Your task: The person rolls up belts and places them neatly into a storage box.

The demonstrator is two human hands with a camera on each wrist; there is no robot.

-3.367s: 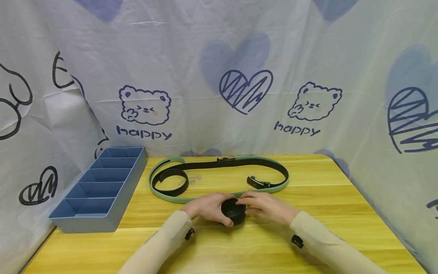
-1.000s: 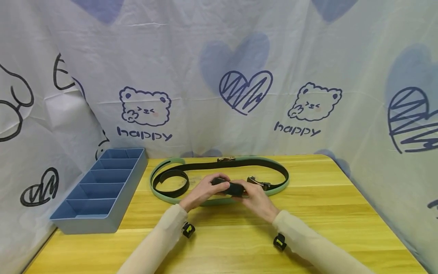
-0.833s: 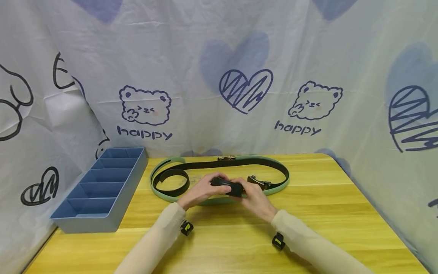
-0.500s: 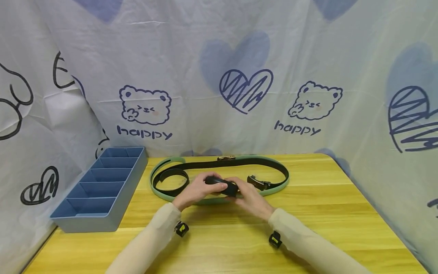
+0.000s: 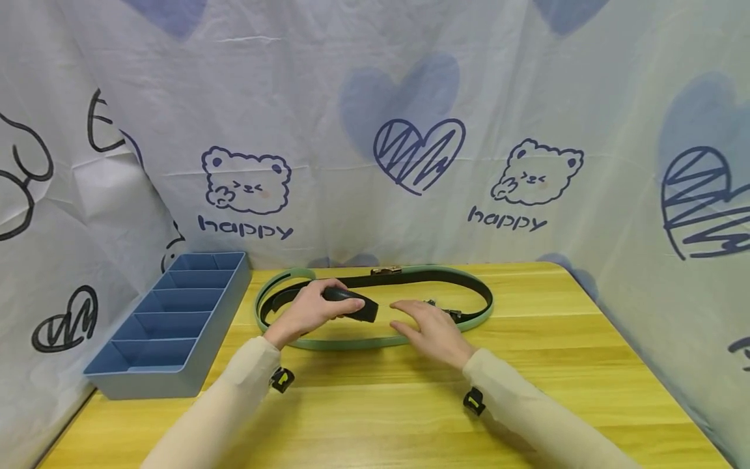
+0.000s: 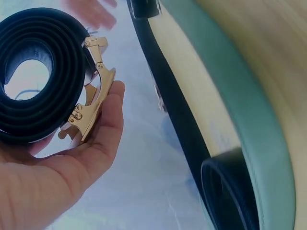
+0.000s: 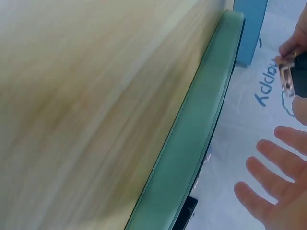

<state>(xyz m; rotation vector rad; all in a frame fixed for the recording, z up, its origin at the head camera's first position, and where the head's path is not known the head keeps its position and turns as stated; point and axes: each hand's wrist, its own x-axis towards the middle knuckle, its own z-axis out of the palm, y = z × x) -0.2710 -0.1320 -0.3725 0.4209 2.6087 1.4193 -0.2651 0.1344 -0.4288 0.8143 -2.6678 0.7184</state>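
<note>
My left hand (image 5: 307, 309) grips a rolled-up black belt (image 5: 364, 309), raised above the table. In the left wrist view the belt's coils (image 6: 62, 72) lie tightly wound, and my fingers rest against its gold buckle (image 6: 98, 96). My right hand (image 5: 432, 331) is apart from the roll, its fingers extended and holding nothing, as the right wrist view also shows. Beneath both hands, a long green belt (image 5: 351, 344) lies in a wide loop on the table. Inside that loop runs another black belt (image 5: 346, 283), its left end partly hidden by my left hand.
A blue divided organizer box (image 5: 199, 339) stands at the table's left side, several compartments in a row. One metal buckle (image 5: 387, 270) lies at the back of the belt loop. A printed white cloth (image 5: 351, 215) hangs behind the wooden table (image 5: 381, 417).
Both hands lifted the rolled belt off the table and turned it on edge. My right hand then let go, and my left hand has carried the roll leftward.
</note>
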